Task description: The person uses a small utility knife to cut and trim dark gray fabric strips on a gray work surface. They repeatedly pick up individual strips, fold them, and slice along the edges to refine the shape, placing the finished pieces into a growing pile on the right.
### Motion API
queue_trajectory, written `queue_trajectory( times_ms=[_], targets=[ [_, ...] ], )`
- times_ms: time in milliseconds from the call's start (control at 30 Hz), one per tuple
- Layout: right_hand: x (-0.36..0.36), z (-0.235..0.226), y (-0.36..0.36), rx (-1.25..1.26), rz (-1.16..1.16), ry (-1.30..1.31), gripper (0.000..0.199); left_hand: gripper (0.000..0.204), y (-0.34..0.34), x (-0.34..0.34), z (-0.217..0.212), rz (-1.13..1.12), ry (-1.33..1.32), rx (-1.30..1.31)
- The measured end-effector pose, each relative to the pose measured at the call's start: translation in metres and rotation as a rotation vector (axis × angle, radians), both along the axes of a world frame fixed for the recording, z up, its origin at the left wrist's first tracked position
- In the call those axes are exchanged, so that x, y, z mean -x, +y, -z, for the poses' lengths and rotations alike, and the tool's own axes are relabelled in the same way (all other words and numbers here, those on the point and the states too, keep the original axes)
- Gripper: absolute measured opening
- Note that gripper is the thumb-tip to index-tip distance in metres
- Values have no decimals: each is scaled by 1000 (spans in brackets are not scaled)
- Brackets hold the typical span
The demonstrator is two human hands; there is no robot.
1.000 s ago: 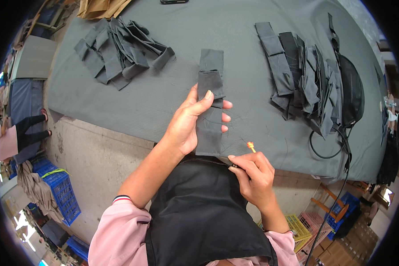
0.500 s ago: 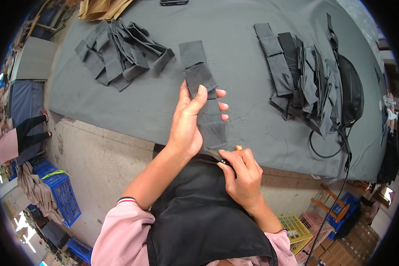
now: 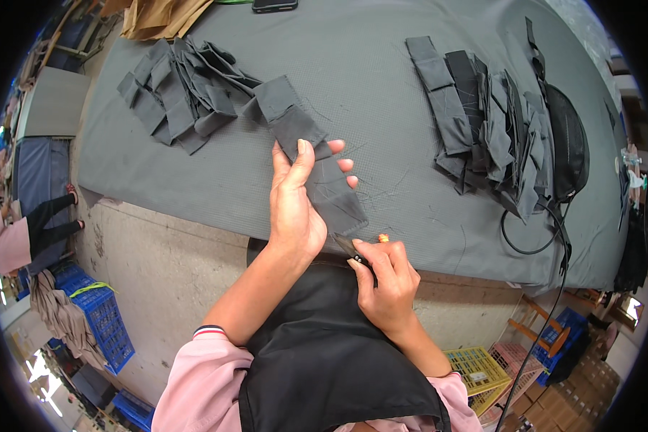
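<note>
Two hands at table edge: left hand [image 3: 295, 205] gripped a grey fabric strip [image 3: 313, 162] (stretched up-left over the table [image 3: 381, 86]); right hand [image 3: 385, 284] below, clamped on small snips [image 3: 353, 250].

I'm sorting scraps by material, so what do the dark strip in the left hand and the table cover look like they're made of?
The strip looks like matte woven synthetic fabric, dark grey: it folds softly and sheds loose threads. The table cover seems a similar grey cloth, dull and slightly wrinkled; the exact fibre cannot be told.
</note>
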State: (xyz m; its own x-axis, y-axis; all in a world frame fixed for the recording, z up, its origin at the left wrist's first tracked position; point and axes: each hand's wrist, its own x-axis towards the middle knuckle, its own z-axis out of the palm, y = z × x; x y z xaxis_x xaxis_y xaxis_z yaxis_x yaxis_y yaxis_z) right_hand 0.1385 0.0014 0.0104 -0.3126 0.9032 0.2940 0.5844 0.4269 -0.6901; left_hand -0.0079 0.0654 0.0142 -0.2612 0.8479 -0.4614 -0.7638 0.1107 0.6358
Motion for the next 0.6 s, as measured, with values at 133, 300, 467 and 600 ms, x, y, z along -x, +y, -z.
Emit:
queue_trajectory(
  times_ms=[133, 300, 467, 600],
  targets=[
    [-1, -2, 0, 4, 7, -10, 30, 31, 0, -1, -2, -35, 10, -24],
    [3, 0, 1, 37, 34, 58, 29, 27, 0, -2, -6, -100, 17, -14],
    [4, 2, 1, 22, 38, 46, 29, 26, 1, -2, -8, -111, 27, -3],
    [1, 3, 1, -5, 21, 17, 28, 26, -1, -1, -6, -88, 11, -8]
  ],
)
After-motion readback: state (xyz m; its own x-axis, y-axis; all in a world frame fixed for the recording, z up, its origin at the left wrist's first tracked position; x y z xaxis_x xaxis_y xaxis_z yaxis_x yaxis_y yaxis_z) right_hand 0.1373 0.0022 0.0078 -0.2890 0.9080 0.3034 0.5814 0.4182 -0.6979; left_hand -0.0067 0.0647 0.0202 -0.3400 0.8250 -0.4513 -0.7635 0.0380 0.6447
